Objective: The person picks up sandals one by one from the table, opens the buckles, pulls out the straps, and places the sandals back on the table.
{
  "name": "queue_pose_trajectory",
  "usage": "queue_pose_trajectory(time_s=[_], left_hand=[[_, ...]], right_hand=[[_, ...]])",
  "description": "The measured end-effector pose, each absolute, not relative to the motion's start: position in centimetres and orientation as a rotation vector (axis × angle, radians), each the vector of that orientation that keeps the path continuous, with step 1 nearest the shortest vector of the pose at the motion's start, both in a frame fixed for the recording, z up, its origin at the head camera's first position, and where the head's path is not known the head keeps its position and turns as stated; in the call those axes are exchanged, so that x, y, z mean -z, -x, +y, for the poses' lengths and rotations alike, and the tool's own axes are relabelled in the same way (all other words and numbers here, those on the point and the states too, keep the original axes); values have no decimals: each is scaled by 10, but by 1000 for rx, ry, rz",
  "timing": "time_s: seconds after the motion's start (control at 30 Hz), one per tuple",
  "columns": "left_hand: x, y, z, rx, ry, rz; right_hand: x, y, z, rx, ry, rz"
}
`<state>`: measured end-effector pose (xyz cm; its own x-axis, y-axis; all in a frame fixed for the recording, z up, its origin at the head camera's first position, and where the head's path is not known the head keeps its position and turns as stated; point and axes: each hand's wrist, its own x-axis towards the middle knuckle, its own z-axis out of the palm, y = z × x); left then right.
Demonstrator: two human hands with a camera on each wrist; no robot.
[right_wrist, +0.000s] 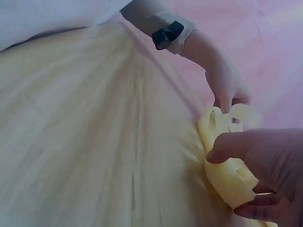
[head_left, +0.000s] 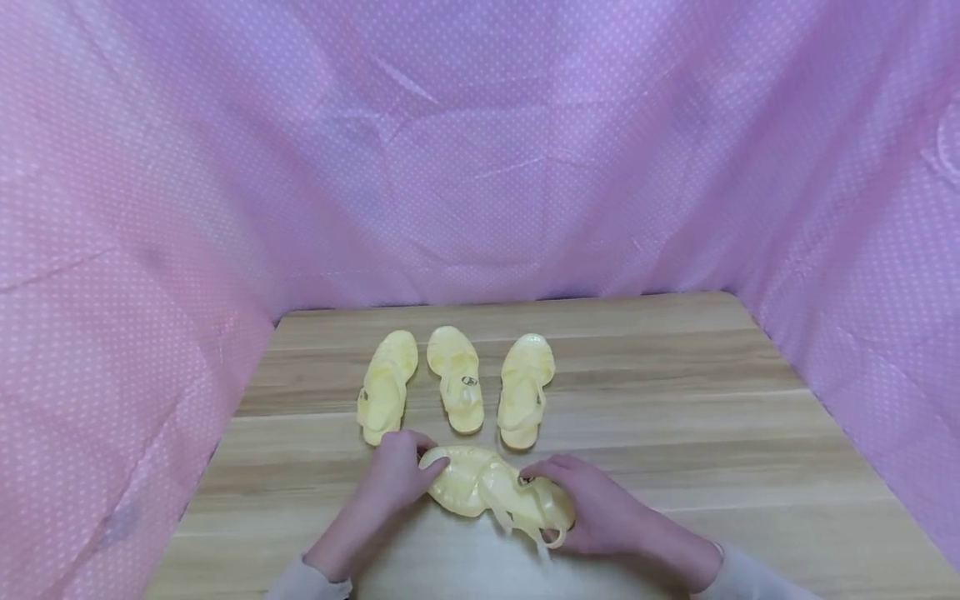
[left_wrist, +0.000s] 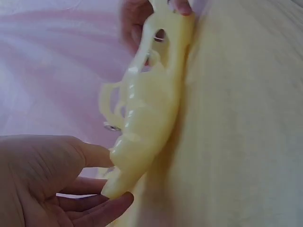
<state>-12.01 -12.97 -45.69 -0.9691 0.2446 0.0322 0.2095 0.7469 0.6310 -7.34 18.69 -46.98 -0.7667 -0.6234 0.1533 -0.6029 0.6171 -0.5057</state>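
Both hands hold one pale yellow jelly sandal (head_left: 459, 483) crosswise near the front of the wooden table, its toe to the left. At the toe end, my left hand (head_left: 401, 473) pinches the sandal between thumb and fingers. My right hand (head_left: 596, 507) grips the heel end, thumb over the side near a dark round buckle. A loose strap (head_left: 542, 533) hangs toward the table edge. In the left wrist view the sandal (left_wrist: 151, 104) is seen side-on, close to the tabletop. The right wrist view shows the heel part of the sandal (right_wrist: 227, 182) under the right thumb.
Behind the hands, three more yellow sandals lie in a row, toes away: a left one (head_left: 386, 387), a middle one (head_left: 455, 367) and a right one (head_left: 522, 387). Pink dotted cloth (head_left: 480, 167) hangs around the wooden table (head_left: 675, 400) on three sides.
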Motion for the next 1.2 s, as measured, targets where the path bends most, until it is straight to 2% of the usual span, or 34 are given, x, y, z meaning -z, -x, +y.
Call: queue_pose_trajectory(time_s=[0.1, 0.23, 0.37, 0.5, 0.63, 0.77, 1.0, 1.2], left_hand=[[437, 125, -129, -1027, -391, 2859], [393, 145, -124, -970, -485, 2862], [357, 188, -97, -874, -637, 2940], [342, 238, -50, -729, -696, 2987], [346, 278, -1, -716, -714, 2925], [365, 303, 37, -716, -746, 2897], [409, 313, 80, -741, -693, 2879], [427, 311, 103, -697, -681, 2898]], right_hand=[[463, 77, 189, 923, 1052, 2795], [441, 92, 198, 1060, 1133, 2810], [413, 114, 216, 1039, 1083, 2962], [397, 137, 242, 951, 925, 3126], [398, 155, 265, 923, 819, 3230], [406, 162, 280, 909, 708, 3285], [428, 159, 295, 834, 530, 3268], [444, 157, 299, 816, 426, 3242]])
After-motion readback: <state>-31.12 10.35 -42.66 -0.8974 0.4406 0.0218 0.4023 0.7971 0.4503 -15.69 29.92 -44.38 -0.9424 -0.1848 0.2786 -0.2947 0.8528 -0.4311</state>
